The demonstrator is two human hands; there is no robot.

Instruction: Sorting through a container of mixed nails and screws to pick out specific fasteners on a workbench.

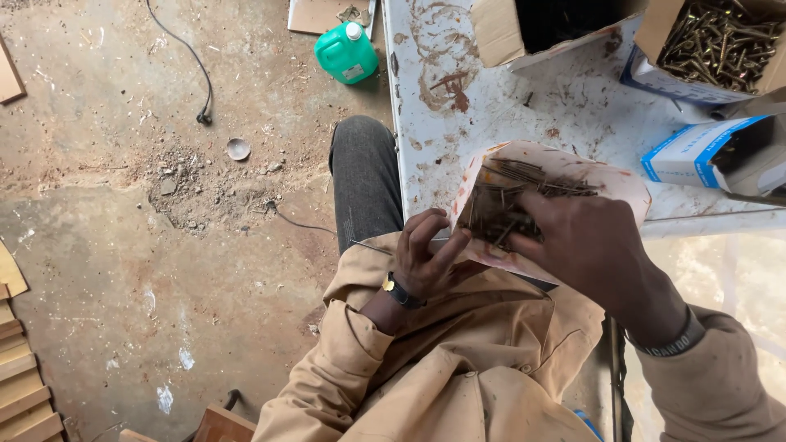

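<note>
A person in a tan work jacket holds a torn paper packet of nails [524, 196] at the near edge of a stained white worktop [491, 106]. The left hand [426, 262] pinches the packet's lower rim; the right hand [585, 241] reaches into its mouth, fingers hidden among the nails. The paper looks thin and likely to tear under that dense, sharp load, so support from beneath seems wise. Whether the right fingers grip any nails cannot be told.

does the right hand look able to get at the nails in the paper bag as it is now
Probably yes: the right hand is already at the open mouth of the bag, its fingers on the nails, while the left hand holds the bag's edge.
</note>
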